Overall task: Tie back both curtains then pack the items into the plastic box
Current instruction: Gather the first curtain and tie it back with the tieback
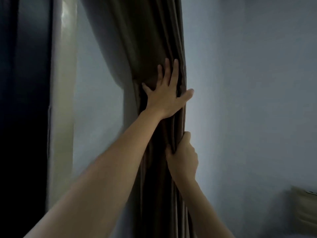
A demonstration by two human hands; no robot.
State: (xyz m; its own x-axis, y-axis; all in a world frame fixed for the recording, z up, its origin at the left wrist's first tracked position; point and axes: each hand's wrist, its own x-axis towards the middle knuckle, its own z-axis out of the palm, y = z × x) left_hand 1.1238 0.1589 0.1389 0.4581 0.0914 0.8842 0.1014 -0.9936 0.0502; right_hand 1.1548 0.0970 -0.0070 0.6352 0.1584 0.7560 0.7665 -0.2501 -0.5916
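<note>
Head view. Dim room. Brown curtain [152, 40] hangs down the middle of the frame from 12 o'clock to 6 o'clock. It is gathered into a tight bunch of vertical folds, with the upper part billowing out toward 11 o'clock.

Left hand [167, 96] sits just above frame centre, its arm coming up from 7 o'clock. The palm lies flat on the bunch and the fingers [174, 73] are straight, spread and pointing to 12 o'clock. The thumb reaches out to 3 o'clock past the curtain's right edge. It presses on the cloth and does not grasp it.

Right hand [184, 158] is at 6 o'clock of the left hand, a short gap below it, with its forearm entering from 5 o'clock. Its fingers are curled round the right-hand folds and hold them in a closed fist.

Pale blue wall [248, 83] fills the 3 o'clock side. A pale upright frame [61, 100] stands at 9 o'clock, with darkness beyond it. Beige padded object [305, 208] at 4 o'clock, cut by the frame edge; cannot tell what it is.
</note>
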